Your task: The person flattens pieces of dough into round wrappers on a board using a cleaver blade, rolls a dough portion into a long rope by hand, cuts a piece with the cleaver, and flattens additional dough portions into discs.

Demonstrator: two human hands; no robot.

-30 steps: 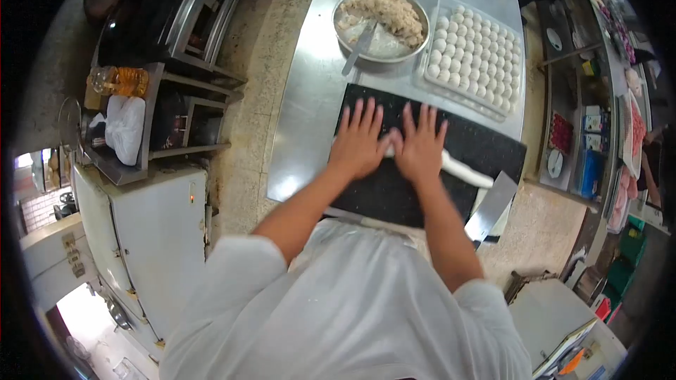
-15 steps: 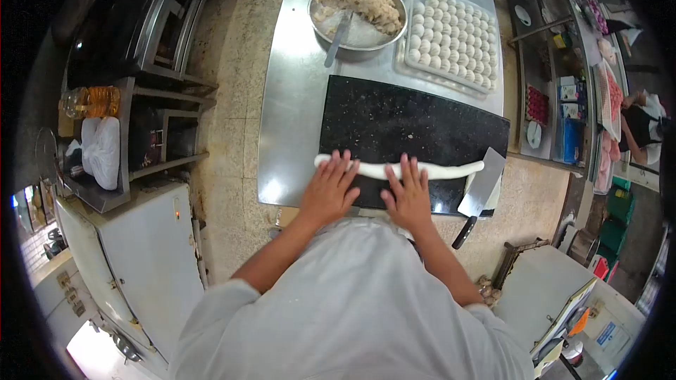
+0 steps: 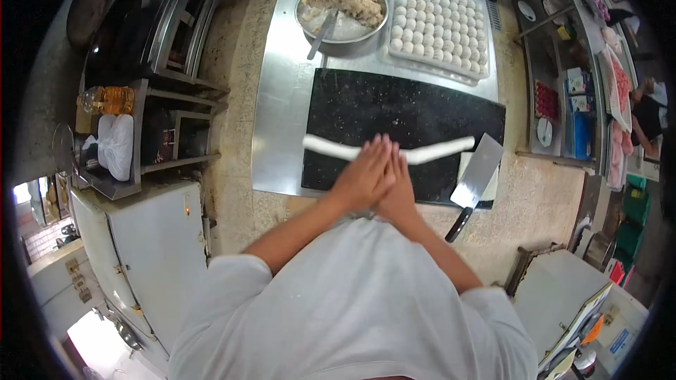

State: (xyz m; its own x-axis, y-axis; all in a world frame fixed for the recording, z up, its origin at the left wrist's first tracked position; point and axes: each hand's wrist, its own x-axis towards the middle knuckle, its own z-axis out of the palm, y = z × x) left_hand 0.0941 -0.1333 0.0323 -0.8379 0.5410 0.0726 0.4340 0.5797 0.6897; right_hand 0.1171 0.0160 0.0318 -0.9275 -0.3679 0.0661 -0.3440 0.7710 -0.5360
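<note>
A long white dough rope (image 3: 443,149) lies across the black board (image 3: 394,102), bent slightly toward me at its middle. My left hand (image 3: 365,174) rests on that middle with fingers stretched out. Close against it, partly overlapped by it, is my right hand (image 3: 398,190), also flat with fingers extended. The hands cover the rope's centre, and both its ends stick out to the sides. By the rope's right end a cleaver (image 3: 480,169) lies on the board's corner over a pale cloth (image 3: 489,188), its black handle past the near edge.
Beyond the board stands a metal bowl (image 3: 336,41) of pale filling with a spatula (image 3: 321,36) in it. Beside it, a clear plastic tray (image 3: 391,10) holds rows of round white dough pieces (image 3: 440,28). Shelves (image 3: 549,151) stand at the right; a white fridge (image 3: 158,239) is at the left.
My hands have come together from apart to the rope's middle, the left moving right and the right moving left. The rope now bends at its centre, its ends lying farther from me.
</note>
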